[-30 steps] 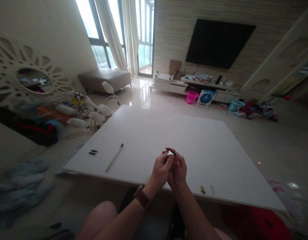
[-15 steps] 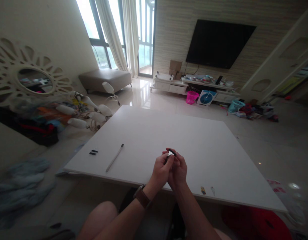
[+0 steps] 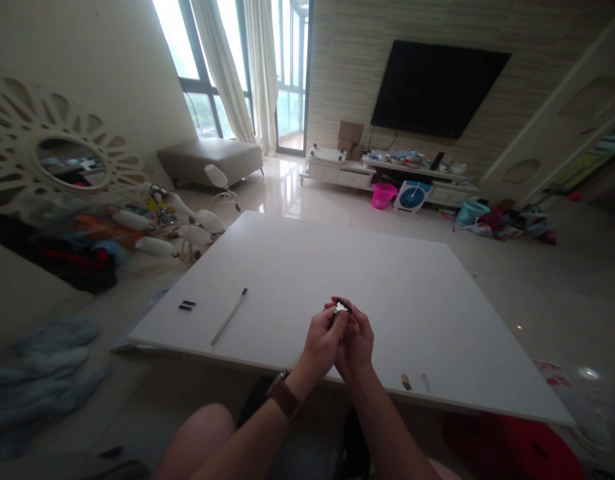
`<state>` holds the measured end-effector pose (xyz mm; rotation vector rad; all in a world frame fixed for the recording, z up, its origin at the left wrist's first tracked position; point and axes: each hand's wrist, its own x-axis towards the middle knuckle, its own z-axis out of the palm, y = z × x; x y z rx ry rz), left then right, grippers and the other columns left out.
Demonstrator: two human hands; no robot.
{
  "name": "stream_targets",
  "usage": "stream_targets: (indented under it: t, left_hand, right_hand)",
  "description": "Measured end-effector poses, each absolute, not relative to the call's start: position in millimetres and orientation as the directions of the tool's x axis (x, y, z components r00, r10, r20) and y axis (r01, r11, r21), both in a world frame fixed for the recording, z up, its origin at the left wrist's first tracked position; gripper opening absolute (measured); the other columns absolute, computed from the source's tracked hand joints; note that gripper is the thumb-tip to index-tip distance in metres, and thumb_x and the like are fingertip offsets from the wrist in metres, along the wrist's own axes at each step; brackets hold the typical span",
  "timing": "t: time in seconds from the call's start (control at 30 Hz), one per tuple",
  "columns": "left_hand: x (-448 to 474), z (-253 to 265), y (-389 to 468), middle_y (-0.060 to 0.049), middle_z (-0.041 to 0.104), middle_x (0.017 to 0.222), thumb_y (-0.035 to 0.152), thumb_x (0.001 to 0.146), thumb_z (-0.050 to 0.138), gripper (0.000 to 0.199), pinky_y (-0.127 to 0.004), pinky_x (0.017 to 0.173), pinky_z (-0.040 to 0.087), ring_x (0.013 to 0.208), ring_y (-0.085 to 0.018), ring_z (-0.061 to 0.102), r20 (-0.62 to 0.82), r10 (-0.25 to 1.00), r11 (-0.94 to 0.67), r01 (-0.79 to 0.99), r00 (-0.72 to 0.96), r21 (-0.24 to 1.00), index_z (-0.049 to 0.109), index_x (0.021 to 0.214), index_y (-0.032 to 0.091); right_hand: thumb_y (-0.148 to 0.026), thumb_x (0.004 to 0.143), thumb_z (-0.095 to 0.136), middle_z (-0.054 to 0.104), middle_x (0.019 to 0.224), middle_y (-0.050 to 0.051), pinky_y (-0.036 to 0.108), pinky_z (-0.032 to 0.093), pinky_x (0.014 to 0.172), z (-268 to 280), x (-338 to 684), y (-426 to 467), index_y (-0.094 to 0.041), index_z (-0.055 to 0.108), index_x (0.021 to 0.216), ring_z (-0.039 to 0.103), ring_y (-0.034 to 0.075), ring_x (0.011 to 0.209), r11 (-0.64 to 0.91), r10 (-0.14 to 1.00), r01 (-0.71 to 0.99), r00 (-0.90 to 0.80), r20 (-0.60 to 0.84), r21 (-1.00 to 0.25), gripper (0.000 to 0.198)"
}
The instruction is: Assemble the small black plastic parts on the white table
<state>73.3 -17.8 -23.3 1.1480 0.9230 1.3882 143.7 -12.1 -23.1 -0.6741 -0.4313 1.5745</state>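
Close together over the near edge of a white table (image 3: 307, 260), my left hand (image 3: 321, 337) and my right hand (image 3: 360, 337) are both closed around a small black and silver-white piece (image 3: 342, 307). Its kind is too small to make out, and fingers cover much of it. A thin grey rod with a black tip (image 3: 230, 317) lies on the tabletop to the left. Farther left are two short black pieces (image 3: 187, 305). Right of my forearms, near the front edge, lie a small yellow and dark item (image 3: 406, 381) and a small pale pointed item (image 3: 426, 382).
A lamp with white shades (image 3: 194, 233) stands on the floor beyond the table's left edge. A red round object (image 3: 512, 447) sits below the right front corner. Across the room are a pink basket (image 3: 384, 196), a blue and white fan (image 3: 412, 197) and a low cabinet (image 3: 354, 176).
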Motion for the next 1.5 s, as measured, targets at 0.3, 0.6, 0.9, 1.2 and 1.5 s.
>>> stream_targets:
  t: [0.3,0.6,0.9,1.2,1.5]
  left_hand:
    - [74,-24,-15,0.002,0.045,0.056,0.056,0.091,0.058,0.048,-0.023,0.050,0.028,0.052,-0.009,0.036,0.150,0.988,-0.140,-0.236,0.027,0.962,0.051,0.066,0.016]
    - [74,-24,-16,0.002,0.045,0.057,0.057,0.090,0.058,0.048,-0.023,0.050,0.028,0.052,-0.009,0.037,0.141,0.990,-0.131,-0.239,0.025,0.962,0.051,0.066,0.016]
    - [74,-26,-16,0.002,0.046,0.057,0.056,0.090,0.059,0.047,-0.023,0.050,0.029,0.053,-0.009,0.037,0.132,0.991,-0.122,-0.250,0.022,0.960,0.053,0.067,0.015]
    - [75,-23,-16,0.001,0.046,0.057,0.057,0.089,0.060,0.048,-0.023,0.051,0.030,0.054,-0.010,0.038,0.134,0.991,-0.129,-0.229,0.008,0.965,0.053,0.066,0.016]
    - [72,-23,-11,0.004,0.042,0.054,0.060,0.088,0.059,0.048,-0.021,0.047,0.028,0.049,-0.008,0.035,0.076,0.995,-0.089,-0.231,-0.065,0.969,0.061,0.074,0.014]
  right_hand:
    - [-0.043,0.075,0.068,0.075,0.084,0.004,0.031,0.052,0.075,-22,144,-12,-0.021,0.077,0.090,0.067,0.019,0.075,-0.146,0.980,-0.782,-0.030,-0.198,-0.606,0.028]
    - [-0.042,0.073,0.069,0.075,0.082,0.004,0.031,0.052,0.075,-20,143,-12,-0.021,0.077,0.087,0.067,0.020,0.077,-0.153,0.976,-0.784,-0.024,-0.217,-0.602,0.027]
    - [-0.042,0.074,0.069,0.075,0.083,0.004,0.030,0.053,0.075,-20,143,-13,-0.021,0.077,0.088,0.068,0.020,0.079,-0.156,0.975,-0.784,-0.026,-0.219,-0.601,0.027]
    - [-0.043,0.074,0.069,0.074,0.082,0.003,0.031,0.052,0.074,-19,143,-13,-0.021,0.076,0.088,0.067,0.019,0.076,-0.147,0.978,-0.778,-0.023,-0.207,-0.610,0.028]
    - [-0.041,0.073,0.073,0.071,0.088,0.002,0.027,0.046,0.070,-12,149,6,-0.021,0.070,0.093,0.062,0.016,0.079,0.006,0.979,-0.664,0.156,-0.130,-0.748,0.028]
